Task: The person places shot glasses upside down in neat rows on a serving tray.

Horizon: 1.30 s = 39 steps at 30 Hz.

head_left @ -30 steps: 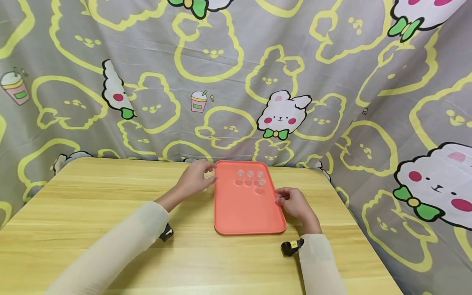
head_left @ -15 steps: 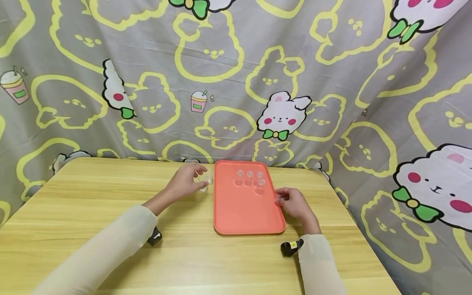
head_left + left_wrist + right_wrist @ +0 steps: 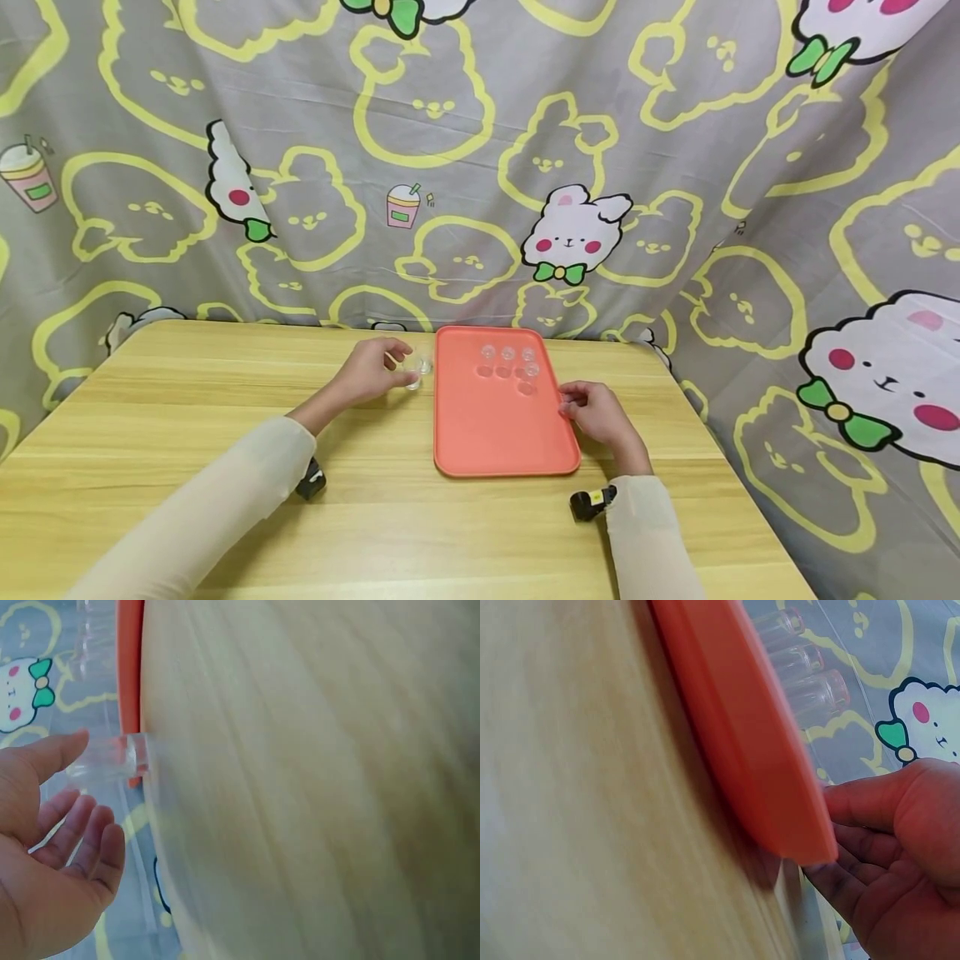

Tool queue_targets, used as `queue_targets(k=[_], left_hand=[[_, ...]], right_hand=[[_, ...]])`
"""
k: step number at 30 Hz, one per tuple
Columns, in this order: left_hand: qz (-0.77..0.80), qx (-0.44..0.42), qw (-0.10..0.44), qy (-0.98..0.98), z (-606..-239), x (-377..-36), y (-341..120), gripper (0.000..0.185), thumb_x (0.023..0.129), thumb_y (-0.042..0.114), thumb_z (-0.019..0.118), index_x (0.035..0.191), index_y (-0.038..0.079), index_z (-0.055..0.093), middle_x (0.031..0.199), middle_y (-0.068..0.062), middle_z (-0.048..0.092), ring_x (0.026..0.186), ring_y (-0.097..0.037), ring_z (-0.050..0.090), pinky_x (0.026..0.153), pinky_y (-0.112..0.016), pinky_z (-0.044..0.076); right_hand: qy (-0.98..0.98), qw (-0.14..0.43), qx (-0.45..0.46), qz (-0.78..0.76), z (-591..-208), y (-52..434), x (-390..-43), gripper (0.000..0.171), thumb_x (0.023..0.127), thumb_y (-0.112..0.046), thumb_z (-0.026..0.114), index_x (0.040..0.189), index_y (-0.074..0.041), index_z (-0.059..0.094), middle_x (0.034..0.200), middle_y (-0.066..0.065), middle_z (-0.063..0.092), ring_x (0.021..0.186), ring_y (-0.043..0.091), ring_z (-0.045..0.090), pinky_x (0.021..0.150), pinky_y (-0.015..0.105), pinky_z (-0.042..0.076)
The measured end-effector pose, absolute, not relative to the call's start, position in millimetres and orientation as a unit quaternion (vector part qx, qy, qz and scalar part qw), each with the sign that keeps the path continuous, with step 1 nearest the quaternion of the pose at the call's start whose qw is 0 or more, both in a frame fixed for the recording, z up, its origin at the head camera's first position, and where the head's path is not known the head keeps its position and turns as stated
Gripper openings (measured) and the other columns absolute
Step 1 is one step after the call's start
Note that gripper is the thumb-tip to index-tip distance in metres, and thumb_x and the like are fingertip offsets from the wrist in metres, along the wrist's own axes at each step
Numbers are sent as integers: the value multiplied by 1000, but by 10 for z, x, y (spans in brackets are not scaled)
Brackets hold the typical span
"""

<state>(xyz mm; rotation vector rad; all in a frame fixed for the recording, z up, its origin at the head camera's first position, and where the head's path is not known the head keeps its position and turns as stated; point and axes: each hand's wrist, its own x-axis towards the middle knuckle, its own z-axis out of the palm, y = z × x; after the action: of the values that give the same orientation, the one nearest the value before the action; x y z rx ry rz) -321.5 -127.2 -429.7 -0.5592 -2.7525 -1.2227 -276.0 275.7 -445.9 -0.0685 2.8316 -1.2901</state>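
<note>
A: Status of left hand [image 3: 367, 377]?
B: It has withdrawn from the orange tray [image 3: 495, 433]; fingers relaxed beside a clear cup [image 3: 415, 372] standing on the tabletop [image 3: 187, 392], left of tray.
A: Right hand [image 3: 600, 414]?
B: Fingers curled at tray's right rim; whether they grip it, cannot tell. One cup is off the tray.

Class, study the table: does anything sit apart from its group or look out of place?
Yes. One small clear cup stands on the wooden table, just left of the orange tray, at the left hand. The other clear cups stand together on the tray's far end. Nothing looks spilled or broken.
</note>
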Motion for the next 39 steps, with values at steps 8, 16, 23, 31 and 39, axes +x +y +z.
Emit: queue_targets(k=[8, 16, 23, 31, 39], left_hand=[[-403, -181, 2, -897, -4331, -3272, -1309, 36, 83, 22, 87, 111, 3, 73, 100, -10, 70, 89, -23, 70, 80, -37, 56], [-387, -200, -33, -900, -4360, -3307, -1309, 29, 85, 19, 85, 106, 2, 74, 93, -4, 70, 87, -18, 69, 84, -38, 55], [-389, -205, -47, -897, -4368, -3321, -1299, 29, 86, 18, 84, 107, 1, 73, 92, -4, 69, 86, -18, 66, 82, -36, 54], [-397, -208, -58, -892, -4360, -3331, -1331, 28, 86, 22, 84, 105, 5, 72, 92, -3, 69, 85, -16, 65, 80, -35, 53], [-394, -228, -52, -889, -4287, -3331, -1366, 28, 86, 24, 84, 103, 7, 70, 88, 0, 70, 82, -15, 65, 80, -35, 52]], right_hand=[[910, 11, -25, -413, -4470, 2761, -2776, 27, 97, 2, 66, 123, 6, 67, 100, 11, 71, 89, 21, 65, 76, 31, 57], [911, 11, -25, -411, -4475, 2770, -2781, 27, 96, 1, 67, 123, 6, 67, 101, 11, 71, 89, 21, 64, 77, 32, 57], [908, 10, -27, -417, -4471, 2761, -2773, 27, 96, 2, 67, 122, 7, 67, 99, 12, 72, 90, 22, 66, 76, 30, 57], [906, 16, -30, -422, -4462, 2762, -2769, 28, 97, 2, 65, 124, 8, 66, 99, 11, 71, 91, 21, 66, 77, 30, 57], [906, 17, -30, -423, -4440, 2768, -2769, 27, 97, 2, 65, 123, 8, 66, 99, 11, 72, 90, 20, 66, 78, 32, 57]])
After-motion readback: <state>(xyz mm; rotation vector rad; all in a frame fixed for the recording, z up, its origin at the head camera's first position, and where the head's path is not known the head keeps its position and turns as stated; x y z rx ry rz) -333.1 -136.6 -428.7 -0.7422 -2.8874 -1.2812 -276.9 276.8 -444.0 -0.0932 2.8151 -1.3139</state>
